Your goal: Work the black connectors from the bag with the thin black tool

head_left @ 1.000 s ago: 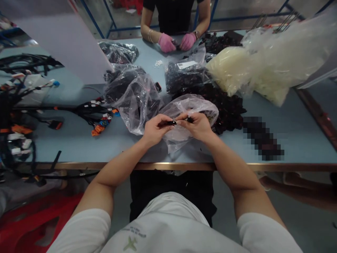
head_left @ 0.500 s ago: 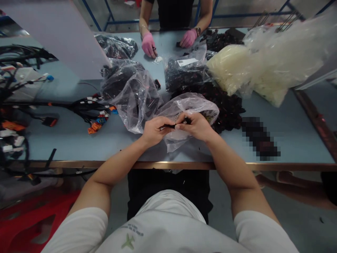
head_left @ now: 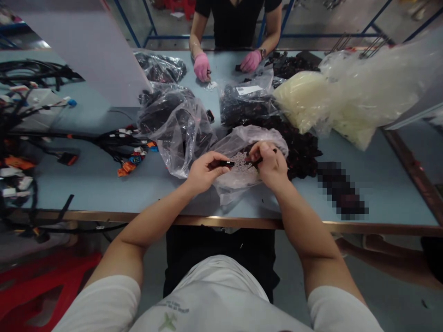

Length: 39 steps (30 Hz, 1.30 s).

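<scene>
Between the thumb and fingers of my left hand is a small black connector housing, held level with a pale spot on its side. My right hand is just to the right, its fingers bent and fingertips down at a scatter of tiny white pieces. These pieces lie on an opened clear plastic bag. Something dark shows among the right hand's fingers, too small to name. Behind that hand spreads a heap of black connector parts.
Filled clear bags stand beyond my hands, with a pale yellow bag at right. Wire harnesses lie left, near a white panel. Across the table a co-worker's pink-gloved hands handle small parts. A pixelated dark object lies right.
My right hand has parted from the left and shifted right, its fingertips now at the white pieces. My left hand keeps the black housing, whose pale spot now shows. The view has tilted slightly.
</scene>
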### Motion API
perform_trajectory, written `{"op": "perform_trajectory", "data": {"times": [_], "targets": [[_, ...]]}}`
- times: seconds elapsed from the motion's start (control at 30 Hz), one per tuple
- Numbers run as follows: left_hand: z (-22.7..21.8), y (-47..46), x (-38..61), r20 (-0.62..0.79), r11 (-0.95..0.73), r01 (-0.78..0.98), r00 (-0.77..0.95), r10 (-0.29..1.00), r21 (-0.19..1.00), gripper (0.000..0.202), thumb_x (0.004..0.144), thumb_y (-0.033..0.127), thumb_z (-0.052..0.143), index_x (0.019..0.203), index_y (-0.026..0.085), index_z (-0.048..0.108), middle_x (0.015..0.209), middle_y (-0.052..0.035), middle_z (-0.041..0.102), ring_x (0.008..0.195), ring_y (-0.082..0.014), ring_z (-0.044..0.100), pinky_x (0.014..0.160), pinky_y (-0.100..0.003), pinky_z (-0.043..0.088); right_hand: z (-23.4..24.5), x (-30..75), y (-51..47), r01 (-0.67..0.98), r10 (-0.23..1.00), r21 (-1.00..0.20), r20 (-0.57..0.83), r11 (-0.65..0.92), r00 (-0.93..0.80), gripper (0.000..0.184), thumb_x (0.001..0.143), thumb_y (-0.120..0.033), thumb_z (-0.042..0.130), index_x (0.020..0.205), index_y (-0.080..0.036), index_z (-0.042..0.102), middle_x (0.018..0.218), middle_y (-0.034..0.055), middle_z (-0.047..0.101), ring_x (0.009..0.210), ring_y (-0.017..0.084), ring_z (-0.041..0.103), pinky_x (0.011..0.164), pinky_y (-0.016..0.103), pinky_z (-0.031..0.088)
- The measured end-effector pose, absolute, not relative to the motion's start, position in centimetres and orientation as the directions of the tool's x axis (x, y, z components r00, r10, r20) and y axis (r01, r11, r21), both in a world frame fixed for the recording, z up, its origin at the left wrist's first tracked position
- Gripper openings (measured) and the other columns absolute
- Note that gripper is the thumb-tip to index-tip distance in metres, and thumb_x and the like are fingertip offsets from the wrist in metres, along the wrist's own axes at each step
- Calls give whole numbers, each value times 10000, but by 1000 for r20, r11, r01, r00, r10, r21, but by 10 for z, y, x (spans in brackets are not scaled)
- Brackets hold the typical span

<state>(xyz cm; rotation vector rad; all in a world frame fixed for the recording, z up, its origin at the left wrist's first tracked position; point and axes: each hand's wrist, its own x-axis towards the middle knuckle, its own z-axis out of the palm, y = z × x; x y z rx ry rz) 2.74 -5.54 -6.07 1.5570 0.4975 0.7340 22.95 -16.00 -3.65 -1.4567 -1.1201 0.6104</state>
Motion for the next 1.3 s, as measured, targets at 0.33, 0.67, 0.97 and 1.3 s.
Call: {"op": "perform_trajectory", "data": {"times": [0.33,0.67,0.97,1.3], "targets": [[-62,-54,27,109,-7,-136,756,646,991,405,860,457,898,1072,174,700,1099,-88,821,968,-221,815,937,-393,670,-32,214,-168,155,909,-978,186,137,374,330,853,-565,815,889,-237,814,752,34,773,716,209,732,706,362,616],[-61,-54,28,110,10,-155,744,659,988,387,819,424,931,1041,167,746,1059,-80,829,936,-202,804,897,-339,644,-34,213,-169,166,906,-970,229,180,355,182,869,-397,822,891,-217,832,741,26,796,655,175,731,587,288,585],[-62,-58,28,129,-44,-136,718,683,990,345,824,400,917,1034,168,770,1034,-79,840,914,-196,802,874,-328,643,-25,209,-168,204,906,-959,256,195,337,121,868,-301,778,788,-213,801,706,18,788,641,168,727,601,285,596],[-62,-62,24,179,-192,-60,695,696,979,324,853,411,894,1071,193,795,1070,-77,851,930,-201,820,887,-322,651,-34,211,-172,474,828,-781,534,406,171,97,902,-210,707,851,-224,788,793,19,806,687,156,720,669,298,580]]}}
